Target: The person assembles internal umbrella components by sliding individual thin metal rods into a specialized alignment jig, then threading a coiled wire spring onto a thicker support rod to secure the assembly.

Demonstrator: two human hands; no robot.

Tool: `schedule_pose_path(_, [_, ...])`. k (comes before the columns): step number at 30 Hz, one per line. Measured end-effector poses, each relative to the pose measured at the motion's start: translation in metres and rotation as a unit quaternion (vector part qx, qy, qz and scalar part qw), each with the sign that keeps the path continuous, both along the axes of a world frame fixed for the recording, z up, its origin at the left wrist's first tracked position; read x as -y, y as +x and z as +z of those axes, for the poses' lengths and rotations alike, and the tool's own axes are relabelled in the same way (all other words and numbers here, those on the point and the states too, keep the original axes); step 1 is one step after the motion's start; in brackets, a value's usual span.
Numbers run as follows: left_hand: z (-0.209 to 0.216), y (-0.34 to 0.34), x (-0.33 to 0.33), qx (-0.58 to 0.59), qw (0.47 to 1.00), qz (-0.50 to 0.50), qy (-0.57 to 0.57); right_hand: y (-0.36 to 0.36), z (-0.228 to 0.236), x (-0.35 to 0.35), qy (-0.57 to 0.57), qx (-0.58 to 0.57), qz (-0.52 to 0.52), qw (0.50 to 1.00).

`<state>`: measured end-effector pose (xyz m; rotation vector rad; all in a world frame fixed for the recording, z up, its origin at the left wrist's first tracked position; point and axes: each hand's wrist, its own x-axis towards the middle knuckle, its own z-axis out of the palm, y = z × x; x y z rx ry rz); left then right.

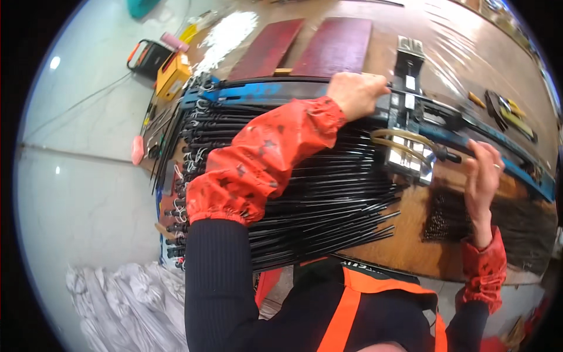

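Note:
My left hand (359,95) is closed in a fist over the long dark rail (287,89), beside a metal clamp fixture (409,105). What its fingers hold, if anything, is hidden. My right hand (484,176) has its fingers loosely stretched and apart. It is just right of a black knob (450,156) on the fixture, and I see nothing in it. A tan hose (399,141) curves across the fixture's near end. Under my left forearm lie many thin black rods (328,193), side by side, with thicker fittings and white ties at their left ends.
Two dark red boards (337,47) lie at the back of the wooden table (375,249). A yellow box (172,76) and a black case (146,57) stand at the left. Pliers (510,114) lie far right. A dark mesh bundle (498,229) rests near the right edge. White sacks (123,299) lie lower left.

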<state>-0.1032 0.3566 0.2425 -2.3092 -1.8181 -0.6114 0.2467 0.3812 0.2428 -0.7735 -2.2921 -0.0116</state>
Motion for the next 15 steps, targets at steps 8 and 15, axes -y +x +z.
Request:
schedule_pose_path(8, [0.004,-0.001,0.003,0.011,0.999,-0.038,0.006,0.026,0.002,-0.08,0.036,0.089,-0.048,0.994])
schedule_pose_path(15, [0.029,-0.001,0.002,-0.067,0.987,-0.076,0.121,0.055,0.008,-0.098,0.015,0.113,-0.023,0.993])
